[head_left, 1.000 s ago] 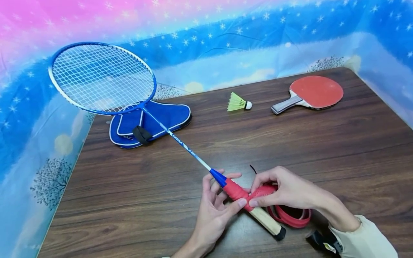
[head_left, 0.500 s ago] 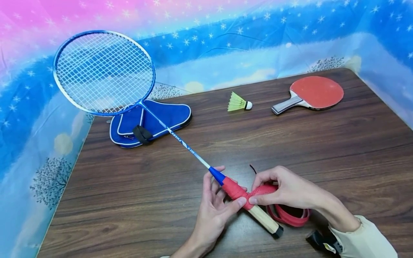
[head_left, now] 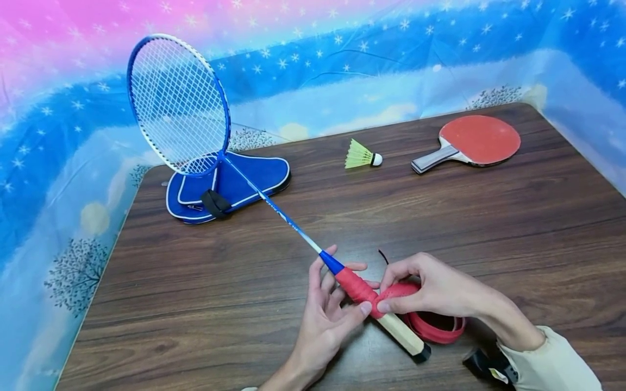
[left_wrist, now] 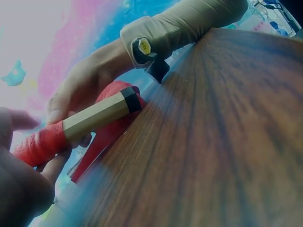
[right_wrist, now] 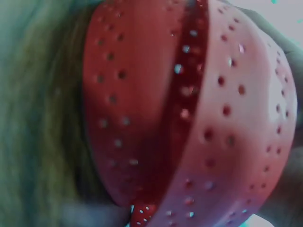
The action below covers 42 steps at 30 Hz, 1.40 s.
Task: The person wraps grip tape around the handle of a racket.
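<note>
My left hand point(head_left: 325, 326) holds the badminton racket point(head_left: 281, 210) at its handle, thumb on the red wrap and several fingers behind it. Perforated red grip tape point(head_left: 354, 285) covers the upper handle below the blue cone. Below the tape the pale wooden handle point(left_wrist: 97, 117) is bare, ending in a black butt cap point(left_wrist: 130, 99). Between thumb and fingers, my right hand point(head_left: 435, 288) pinches the tape where it leaves the handle. The rest of the tape hangs in loose loops point(head_left: 440, 334) beneath that hand; close up, they fill much of the right wrist view point(right_wrist: 236, 118).
A blue racket case point(head_left: 254, 174) lies at the back left, behind the racket head. Farther back on the wooden table point(head_left: 195, 315) are a yellow shuttlecock point(head_left: 359, 155) and a red table tennis paddle point(head_left: 479, 140). A snowflake-patterned cloth point(head_left: 313, 60) hangs behind the table.
The racket has turned about its shaft; its head now stands steeper and looks narrower, shifted right and up. Both hands keep nearly the same places, still holding handle and tape.
</note>
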Motion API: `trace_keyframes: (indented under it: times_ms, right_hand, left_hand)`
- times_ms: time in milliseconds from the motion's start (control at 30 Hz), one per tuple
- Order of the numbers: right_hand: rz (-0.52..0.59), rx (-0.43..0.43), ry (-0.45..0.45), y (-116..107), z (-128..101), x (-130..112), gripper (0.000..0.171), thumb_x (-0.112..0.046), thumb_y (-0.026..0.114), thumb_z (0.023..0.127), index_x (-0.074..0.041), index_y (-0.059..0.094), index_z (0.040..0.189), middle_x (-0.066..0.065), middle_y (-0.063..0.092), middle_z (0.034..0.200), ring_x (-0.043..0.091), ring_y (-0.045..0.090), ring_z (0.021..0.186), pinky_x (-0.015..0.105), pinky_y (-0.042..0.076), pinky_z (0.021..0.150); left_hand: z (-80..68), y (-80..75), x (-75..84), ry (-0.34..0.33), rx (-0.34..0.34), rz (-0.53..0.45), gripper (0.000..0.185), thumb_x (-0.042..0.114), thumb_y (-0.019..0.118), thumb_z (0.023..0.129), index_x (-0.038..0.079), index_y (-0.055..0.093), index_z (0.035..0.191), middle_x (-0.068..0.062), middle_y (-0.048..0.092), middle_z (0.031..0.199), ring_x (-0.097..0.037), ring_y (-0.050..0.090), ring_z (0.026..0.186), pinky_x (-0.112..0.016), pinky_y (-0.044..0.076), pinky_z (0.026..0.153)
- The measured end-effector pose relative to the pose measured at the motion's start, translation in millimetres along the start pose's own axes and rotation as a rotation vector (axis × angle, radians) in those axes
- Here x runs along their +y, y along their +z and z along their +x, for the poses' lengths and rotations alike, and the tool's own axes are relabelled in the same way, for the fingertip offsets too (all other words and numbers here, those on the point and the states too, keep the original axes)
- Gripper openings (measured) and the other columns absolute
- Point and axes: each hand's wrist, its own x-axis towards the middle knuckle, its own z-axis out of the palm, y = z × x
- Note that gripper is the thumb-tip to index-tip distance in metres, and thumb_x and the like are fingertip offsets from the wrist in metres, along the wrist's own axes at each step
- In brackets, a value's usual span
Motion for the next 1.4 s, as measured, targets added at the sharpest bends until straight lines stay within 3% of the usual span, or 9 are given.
trace_keyframes:
  times_ms: [200, 367, 467, 633, 933, 1133, 1400]
  right_hand:
    - [-0.045, 0.010, 0.029, 1.1, 0.8, -0.3, 0.012, -0.033, 0.077, 0.087, -0.024, 0.069, 0.089, -0.007, 0.053, 0.069, 0.006, 0.044, 0.060, 0.025, 0.039, 0.048]
    - [-0.038, -0.004, -0.010, -0.9, 0.0, -0.2, 0.004, -0.027, 0.073, 0.091, -0.026, 0.070, 0.093, -0.005, 0.061, 0.075, 0.008, 0.048, 0.064, 0.026, 0.044, 0.052]
    - [-0.023, 0.003, 0.005, -0.2, -0.8, 0.5, 0.003, -0.027, 0.073, 0.091, -0.026, 0.070, 0.092, -0.006, 0.058, 0.071, 0.007, 0.047, 0.061, 0.026, 0.043, 0.051]
    - [-0.027, 0.018, 0.045, 2.3, -0.5, 1.2, 0.010, -0.031, 0.075, 0.088, -0.024, 0.070, 0.089, -0.008, 0.050, 0.066, 0.006, 0.044, 0.057, 0.025, 0.039, 0.046]
    - [-0.061, -0.009, 0.025, -0.7, -0.2, -1.1, 0.008, -0.033, 0.073, 0.090, -0.025, 0.071, 0.093, -0.006, 0.061, 0.074, 0.009, 0.051, 0.063, 0.026, 0.045, 0.052]
    - [-0.060, -0.003, 0.056, 0.3, 0.5, 0.1, 0.009, -0.036, 0.073, 0.089, -0.028, 0.071, 0.093, -0.005, 0.062, 0.075, 0.010, 0.052, 0.064, 0.026, 0.046, 0.052]
    - [-0.057, -0.008, 0.047, 1.2, 1.4, -0.1, 0.009, -0.035, 0.074, 0.088, -0.027, 0.071, 0.092, -0.005, 0.062, 0.073, 0.010, 0.053, 0.063, 0.025, 0.045, 0.050]
  left_hand:
    - [-0.1, -0.5, -2.2, -0.002, 0.014, 0.009, 0.081, -0.014, 0.061, 0.089, 0.012, 0.016, 0.150, -0.031, 0.043, 0.134, -0.048, 0.056, 0.112, -0.043, 0.054, 0.087]
    - [0.9, 0.7, -0.8, -0.038, 0.071, -0.001, 0.083, -0.012, 0.063, 0.088, 0.019, 0.020, 0.152, -0.035, 0.039, 0.130, -0.047, 0.054, 0.115, -0.045, 0.053, 0.091]
    - [1.1, 1.3, 0.1, -0.056, 0.093, 0.000, 0.087, -0.012, 0.063, 0.088, 0.025, 0.020, 0.154, -0.037, 0.038, 0.126, -0.046, 0.054, 0.115, -0.047, 0.051, 0.092]
    - [0.7, 1.8, 0.2, -0.044, 0.066, -0.007, 0.093, -0.014, 0.061, 0.088, 0.027, 0.014, 0.156, -0.038, 0.039, 0.132, -0.045, 0.055, 0.116, -0.045, 0.052, 0.091]
    - [0.8, 0.7, -1.0, -0.013, 0.023, -0.001, 0.093, -0.015, 0.058, 0.090, 0.027, 0.010, 0.157, -0.034, 0.039, 0.137, -0.044, 0.055, 0.116, -0.043, 0.053, 0.090]
    - [0.5, 0.6, -0.7, 0.056, -0.022, 0.002, 0.091, -0.018, 0.054, 0.090, 0.021, 0.006, 0.156, -0.029, 0.036, 0.144, -0.047, 0.053, 0.117, -0.040, 0.054, 0.088]
    - [1.9, 0.4, -2.7, 0.045, 0.020, 0.045, 0.074, -0.013, 0.060, 0.090, 0.011, 0.017, 0.145, -0.029, 0.039, 0.143, -0.047, 0.054, 0.116, -0.041, 0.055, 0.086]
